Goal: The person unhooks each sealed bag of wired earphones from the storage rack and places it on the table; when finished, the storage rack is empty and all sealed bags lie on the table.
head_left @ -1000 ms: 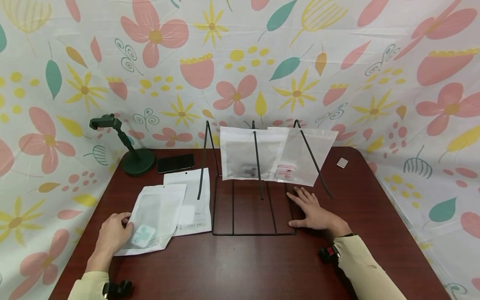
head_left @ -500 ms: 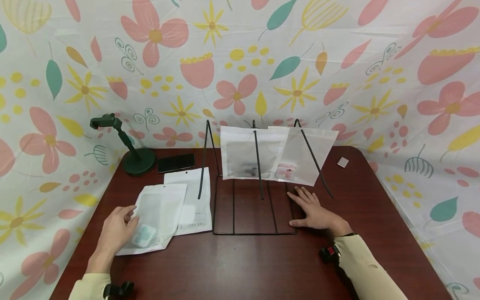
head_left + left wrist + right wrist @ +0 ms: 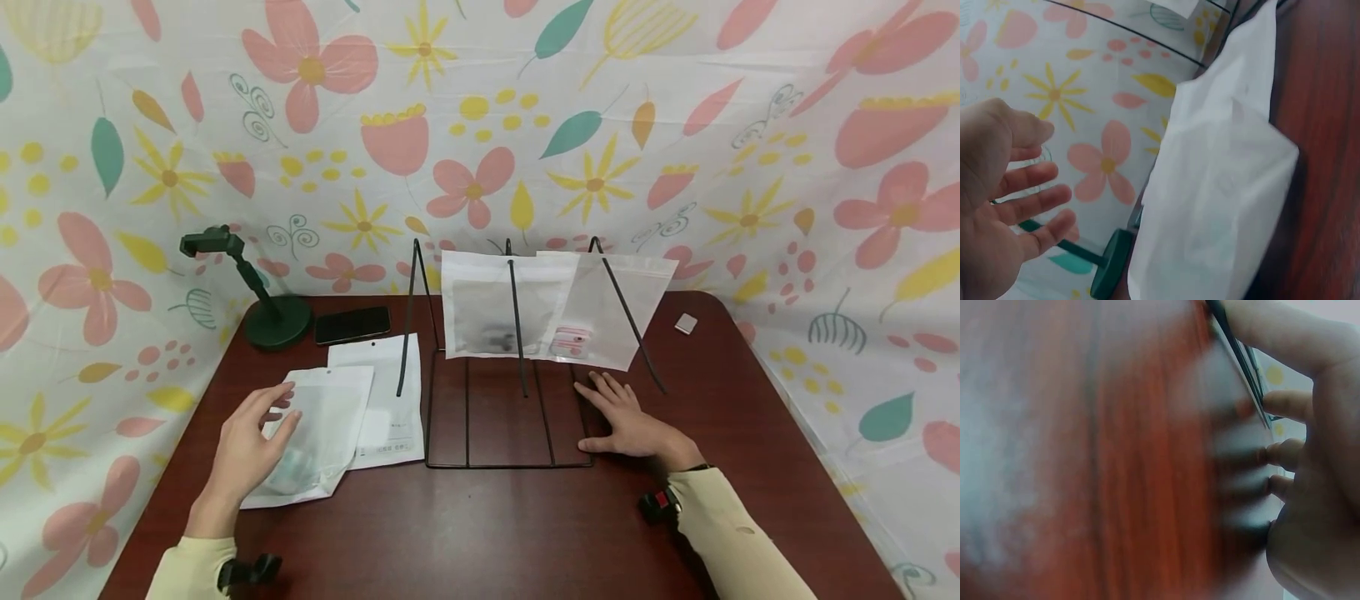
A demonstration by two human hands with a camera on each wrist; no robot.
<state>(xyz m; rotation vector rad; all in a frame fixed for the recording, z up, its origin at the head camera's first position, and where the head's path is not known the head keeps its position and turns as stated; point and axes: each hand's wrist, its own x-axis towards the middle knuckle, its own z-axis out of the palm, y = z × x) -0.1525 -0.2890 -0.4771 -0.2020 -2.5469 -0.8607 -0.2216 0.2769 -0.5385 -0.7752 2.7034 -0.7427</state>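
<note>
My left hand (image 3: 251, 437) hovers with spread fingers over the left edge of a white translucent zip bag (image 3: 322, 433), holding nothing. Something pale blue shows through that bag, partly hidden by the hand. Under its right side lies a second white bag (image 3: 393, 417) with printed text. My right hand (image 3: 626, 421) rests flat on the table, fingertips at the right side of a black wire rack (image 3: 510, 468). From the rack's prongs hang two more bags: a white one (image 3: 480, 300) with a dark item inside, and a clear one (image 3: 622, 308) with a pink-and-white item.
A dark green phone stand (image 3: 277, 323) and a black phone (image 3: 352, 325) are at the back left. A small white rectangular piece (image 3: 686, 324) lies at the back right. Floral cloth (image 3: 480, 108) rises behind and beside the brown table (image 3: 465, 542).
My left hand has left the front bag's left edge, moving up and right over the bag as its fingers spread. My right hand and the rack have stayed put.
</note>
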